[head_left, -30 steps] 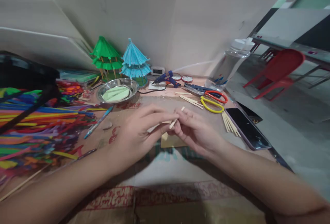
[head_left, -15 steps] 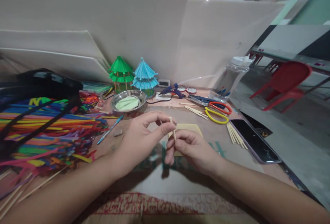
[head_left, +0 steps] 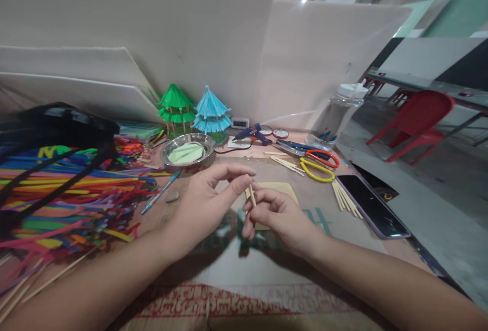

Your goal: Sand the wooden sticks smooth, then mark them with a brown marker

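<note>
Between my two hands is a short, pale wooden stick, held tilted above the table. My left hand pinches its upper end between thumb and fingertips. Lower down, my right hand grips the same stick with thumb and curled fingers. Beneath the hands lies a yellow paper piece, partly covered by them. Several pale sticks rest to the right, and more short sticks lie farther back.
Colourful pipe cleaners are heaped at left beside a pen. A metal bowl with green paper stands behind. Green and blue pagoda models, a glue gun, scissors, a bottle and a phone surround the workspace.
Both hands keep their hold on the stick, whose upper end has dipped slightly. The whole view has shifted a little, so things appear slightly farther left.
</note>
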`<state>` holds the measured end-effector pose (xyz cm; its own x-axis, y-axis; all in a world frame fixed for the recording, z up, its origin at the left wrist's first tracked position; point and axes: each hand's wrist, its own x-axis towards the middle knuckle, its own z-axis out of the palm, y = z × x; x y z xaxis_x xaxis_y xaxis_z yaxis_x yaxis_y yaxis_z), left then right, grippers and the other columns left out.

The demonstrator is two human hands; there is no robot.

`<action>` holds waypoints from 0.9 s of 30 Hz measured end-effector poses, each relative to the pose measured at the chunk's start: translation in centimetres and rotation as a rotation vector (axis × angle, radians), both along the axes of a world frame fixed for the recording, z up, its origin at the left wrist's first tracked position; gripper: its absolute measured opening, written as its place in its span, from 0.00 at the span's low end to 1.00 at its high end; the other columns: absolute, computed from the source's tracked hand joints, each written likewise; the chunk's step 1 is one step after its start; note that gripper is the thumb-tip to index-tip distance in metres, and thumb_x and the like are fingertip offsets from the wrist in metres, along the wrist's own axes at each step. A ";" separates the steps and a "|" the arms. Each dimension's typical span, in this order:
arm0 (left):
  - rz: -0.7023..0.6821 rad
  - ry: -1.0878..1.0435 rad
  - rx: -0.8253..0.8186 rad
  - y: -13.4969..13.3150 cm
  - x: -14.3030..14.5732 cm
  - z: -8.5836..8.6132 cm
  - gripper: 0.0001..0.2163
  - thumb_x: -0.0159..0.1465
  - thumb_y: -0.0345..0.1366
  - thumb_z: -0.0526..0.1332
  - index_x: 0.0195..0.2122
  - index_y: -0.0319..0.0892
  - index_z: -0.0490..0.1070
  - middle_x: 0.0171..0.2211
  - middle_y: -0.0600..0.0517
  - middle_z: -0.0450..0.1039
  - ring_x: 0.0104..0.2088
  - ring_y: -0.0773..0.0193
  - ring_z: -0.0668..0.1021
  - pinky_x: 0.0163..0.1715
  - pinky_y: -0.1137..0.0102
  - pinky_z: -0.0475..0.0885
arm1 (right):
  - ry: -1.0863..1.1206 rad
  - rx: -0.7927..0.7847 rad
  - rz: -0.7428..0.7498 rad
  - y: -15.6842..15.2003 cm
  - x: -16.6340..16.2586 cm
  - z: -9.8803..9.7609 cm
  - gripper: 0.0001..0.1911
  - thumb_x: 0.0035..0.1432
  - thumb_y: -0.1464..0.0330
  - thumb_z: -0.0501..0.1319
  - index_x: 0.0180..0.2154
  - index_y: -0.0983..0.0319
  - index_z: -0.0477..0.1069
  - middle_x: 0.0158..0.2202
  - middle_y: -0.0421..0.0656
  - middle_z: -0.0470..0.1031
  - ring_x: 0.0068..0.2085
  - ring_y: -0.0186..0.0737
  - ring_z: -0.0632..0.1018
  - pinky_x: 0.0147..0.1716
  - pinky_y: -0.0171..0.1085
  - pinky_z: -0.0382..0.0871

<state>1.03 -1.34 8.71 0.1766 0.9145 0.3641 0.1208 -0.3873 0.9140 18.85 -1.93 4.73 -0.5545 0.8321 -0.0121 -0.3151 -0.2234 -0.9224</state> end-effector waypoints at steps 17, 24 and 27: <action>-0.230 1.151 0.347 1.7 1.4 -5.1 0.21 0.65 0.45 0.65 0.57 0.43 0.71 0.56 0.42 0.71 0.50 0.47 0.76 0.50 0.54 0.73 | -0.481 0.628 -0.519 6.2 5.0 1.8 0.17 0.65 0.55 0.60 0.31 0.61 0.70 0.23 0.38 0.71 0.26 0.35 0.72 0.30 0.36 0.66; -0.134 1.415 0.311 -1.6 4.2 -6.6 0.26 0.69 0.49 0.58 0.60 0.33 0.67 0.44 0.40 0.74 0.40 0.50 0.79 0.34 0.61 0.77 | -0.872 0.748 -0.387 6.9 4.5 -1.6 0.10 0.67 0.66 0.54 0.33 0.61 0.69 0.27 0.40 0.75 0.30 0.37 0.75 0.33 0.36 0.65; -0.102 1.460 0.393 -2.0 4.2 -7.2 0.19 0.73 0.39 0.53 0.58 0.31 0.68 0.41 0.41 0.75 0.35 0.54 0.79 0.28 0.64 0.76 | -0.990 0.854 -0.325 6.5 3.8 -2.6 0.10 0.68 0.66 0.53 0.34 0.61 0.69 0.29 0.42 0.76 0.31 0.38 0.75 0.33 0.36 0.63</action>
<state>5.21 -3.37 1.49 0.6425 0.7657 0.0299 0.7611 -0.6332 -0.1404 22.67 4.60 2.13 -0.3922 0.8713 0.2951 0.6305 0.4882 -0.6034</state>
